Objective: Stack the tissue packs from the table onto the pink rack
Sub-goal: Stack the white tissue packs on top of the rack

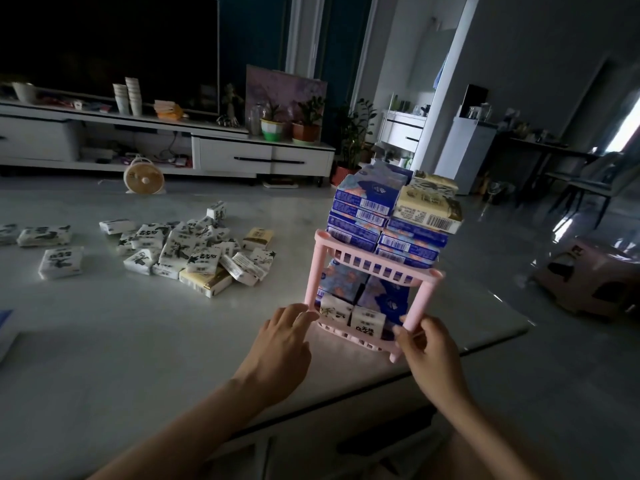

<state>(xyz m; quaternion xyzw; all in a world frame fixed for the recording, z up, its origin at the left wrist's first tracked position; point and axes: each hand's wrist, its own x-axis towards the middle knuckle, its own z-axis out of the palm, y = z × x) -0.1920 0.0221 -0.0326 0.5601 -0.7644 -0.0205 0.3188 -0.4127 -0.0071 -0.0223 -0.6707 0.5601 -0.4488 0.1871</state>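
The pink rack [372, 264], with two tiers, stands near the table's right front corner. Its top tier carries stacked blue tissue packs [363, 216] with cream packs [427, 206] on top. The lower tier holds blue and white packs [367, 320]. My left hand [284, 344] has its fingers spread, fingertips touching the rack's left front post near the bottom. My right hand [427, 351] grips the right front post low down. A heap of white and cream tissue packs [194, 251] lies on the table to the left.
More loose packs [45, 247] lie at the far left of the white table [138, 341]. The table's edge runs close to the rack's right side. A pink stool [592, 278] stands on the floor to the right. A small fan [143, 180] sits beyond the table.
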